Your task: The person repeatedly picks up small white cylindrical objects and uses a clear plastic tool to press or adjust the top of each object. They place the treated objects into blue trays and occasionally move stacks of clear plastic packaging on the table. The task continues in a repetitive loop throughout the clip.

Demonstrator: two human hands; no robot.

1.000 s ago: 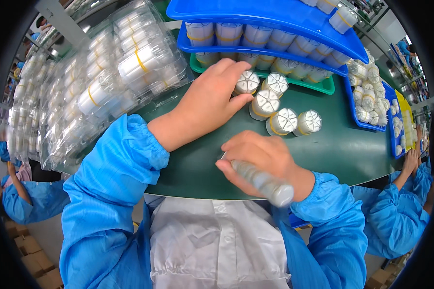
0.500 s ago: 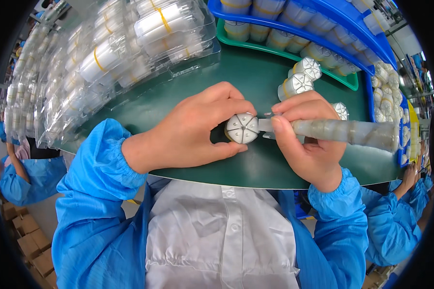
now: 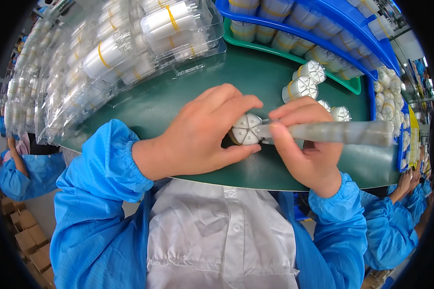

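Head view, only one. Left hand (image 3: 205, 132) cups a small white round part (image 3: 246, 129) with a spoked end face, fingers curled around its rim, thumb under it; the part is held just above the dark green surface (image 3: 197, 86), near the body edge. Right hand (image 3: 306, 149) pinches a long translucent grey tube (image 3: 332, 132), thumb and forefinger pressed together on its left end, right where the tube tip meets the part's face. Rest of the tube sticks out to the right, blurred.

Handling, my read: the part looks like light moulded plastic, stiff, smooth, likely slippery; the thin spokes may be fragile, so grip the outer rim, not the face. The tube looks light and stiff enough; hold it close to the tip for control.

Around: more white round parts with yellow bands (image 3: 301, 87) stand on the surface beyond the hands. Clear blister packs (image 3: 111, 53) of similar parts are piled upper left. Green tray (image 3: 354, 86) and blue trays (image 3: 323, 14) sit behind. Other people's blue sleeves (image 3: 26, 171) show at the left and right edges.
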